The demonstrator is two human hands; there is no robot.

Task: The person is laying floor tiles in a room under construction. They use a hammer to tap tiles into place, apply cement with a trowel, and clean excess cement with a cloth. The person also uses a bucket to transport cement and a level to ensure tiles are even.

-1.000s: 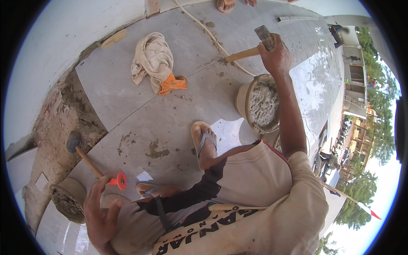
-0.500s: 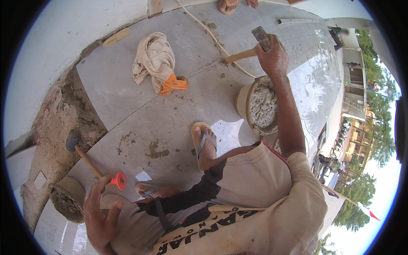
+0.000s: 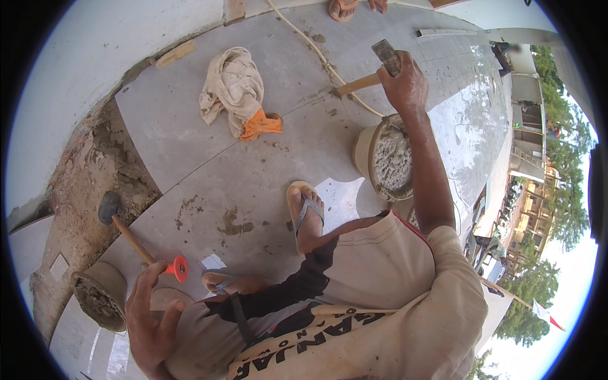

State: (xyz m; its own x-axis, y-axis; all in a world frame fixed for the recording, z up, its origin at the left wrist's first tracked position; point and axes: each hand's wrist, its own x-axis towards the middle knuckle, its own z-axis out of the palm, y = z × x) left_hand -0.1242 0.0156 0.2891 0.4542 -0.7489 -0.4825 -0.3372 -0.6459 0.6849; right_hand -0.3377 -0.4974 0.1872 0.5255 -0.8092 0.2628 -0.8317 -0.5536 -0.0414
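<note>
My right hand [image 3: 405, 85] is closed around the head end of a hammer [image 3: 359, 83]. Its wooden handle points left, with the tip down at a tile joint. Below that wrist stands a bucket [image 3: 391, 161] of wet grey cement mix, partly hidden by my forearm. My left hand [image 3: 149, 320] is empty near my knee, thumb and fingers apart. Just beyond its fingertips, a mallet with a black head [image 3: 110, 208] and wooden handle lies over the floor edge. Beside the handle end is a red round disc [image 3: 180, 268].
A second bucket [image 3: 100, 296] holding mortar stands at the left. A beige cloth with an orange part [image 3: 234, 88] lies on the grey tiles [image 3: 190, 183]. Bare rubble [image 3: 95, 158] runs along the white wall. A pale hose [image 3: 304, 39] crosses the far floor, near another person's foot [image 3: 342, 10].
Hardly anything differs. The whole view has shifted very slightly; both hands, the hammer and the mallet keep their places.
</note>
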